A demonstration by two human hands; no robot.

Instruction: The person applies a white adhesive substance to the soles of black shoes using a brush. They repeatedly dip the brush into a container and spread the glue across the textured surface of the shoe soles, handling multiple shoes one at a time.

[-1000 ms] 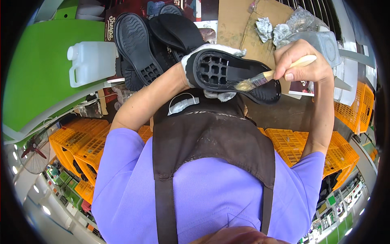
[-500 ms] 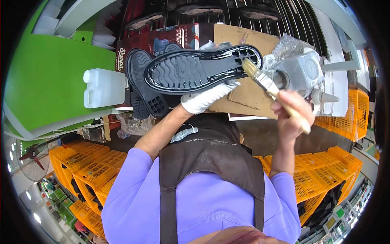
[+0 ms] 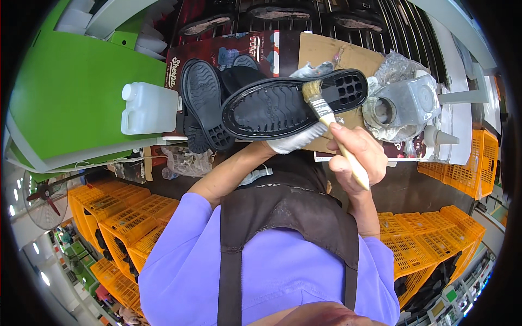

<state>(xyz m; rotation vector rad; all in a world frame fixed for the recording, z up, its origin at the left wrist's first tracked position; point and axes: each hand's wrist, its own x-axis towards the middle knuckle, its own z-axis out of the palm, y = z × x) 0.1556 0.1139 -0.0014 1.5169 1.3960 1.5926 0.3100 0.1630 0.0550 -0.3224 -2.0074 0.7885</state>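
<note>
A black shoe sole [image 3: 266,111] lies across my left hand [image 3: 299,138], which wears a white glove and grips it from below. The glove's fingers come up past the sole's far edge. Its inner face is up, with wavy ridges, a raised rim and a grid of square hollows at the right end. A wet shine shows on parts of it. In my bare right hand [image 3: 363,154] is a paintbrush [image 3: 324,111] with a pale wooden handle. Its bristles touch the sole's middle near the far edge. More black soles [image 3: 202,89] are piled just left of it.
An open round container [image 3: 380,111] and a clear square jug [image 3: 417,98] stand at the right, beside a nozzle bottle [image 3: 441,136]. A white jug [image 3: 151,108] is at the left. Cardboard [image 3: 321,50] covers the worktop. Shoes [image 3: 280,12] rest on rollers behind. Orange crates [image 3: 418,239] flank me.
The brush has moved left, from the square hollows to the sole's middle. The sole sits lower and further right in the picture, and the whole view has shifted slightly.
</note>
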